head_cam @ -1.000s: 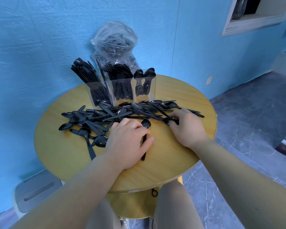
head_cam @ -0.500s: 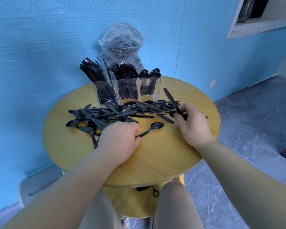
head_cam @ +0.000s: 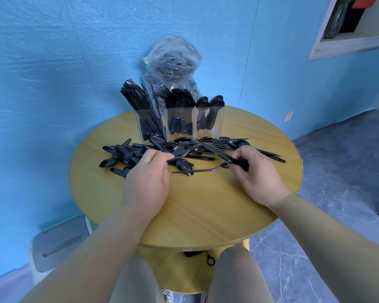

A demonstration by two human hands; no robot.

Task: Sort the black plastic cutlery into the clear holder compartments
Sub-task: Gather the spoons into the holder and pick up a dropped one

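A clear three-part holder (head_cam: 219, 119) stands at the table's far side, with knives in its left part, forks in the middle and spoons on the right. Loose black cutlery (head_cam: 123, 152) lies in a long pile in front of it. My left hand (head_cam: 148, 180) is at the pile's near edge, and its fingertips pinch the end of a black knife-like piece (head_cam: 179, 153). My right hand (head_cam: 257, 173) grips a black knife (head_cam: 217, 154) that slants up to the left. A thin fork (head_cam: 197, 170) reaches left from the same fingers. A spoon (head_cam: 184, 165) lies between my hands.
The round wooden table (head_cam: 206, 211) has bare wood near me. A clear plastic bag (head_cam: 173, 57) with more cutlery leans on the blue wall behind the holder. A grey step (head_cam: 59, 246) sits on the floor at the left. My knees are under the table's edge.
My left hand let go of the spoon and moved up to pinch a piece at the pile's edge. My right hand lowered its knife and now also has a fork at its fingers.
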